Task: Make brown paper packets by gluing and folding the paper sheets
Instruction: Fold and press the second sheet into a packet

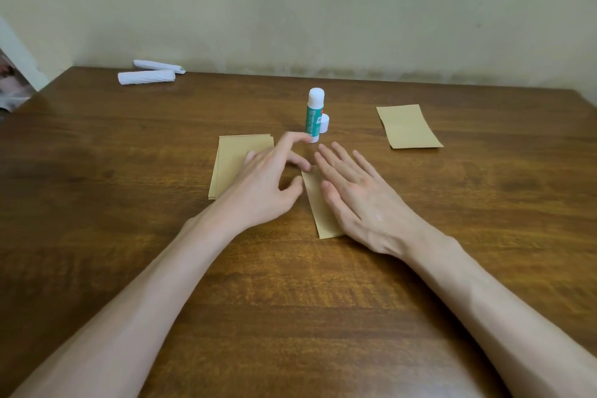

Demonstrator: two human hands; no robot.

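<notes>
The right hand [358,200] lay flat on the folded brown sheet [314,204] in the middle of the table [129,204], fingers straight and side by side. By my reading, this was to press a glued flap down so it bonded. The left hand [265,184] hovered just beside it, fingers spread and loosely bent, gripping nothing. Its thumb was close to the sheet's left edge, though motion blur hid whether it touched.

Part of that hand overlapped the stack of unfolded sheets [232,165], kept near on the left, probably so the next one came easily. The glue stick [314,113] stood upright just beyond the fingertips with its cap [324,123] off behind it (likely left open for quick reuse). One finished packet [408,126] lay well apart on the right, out of the working area, and two white rolls [147,77] sat at the far left edge
</notes>
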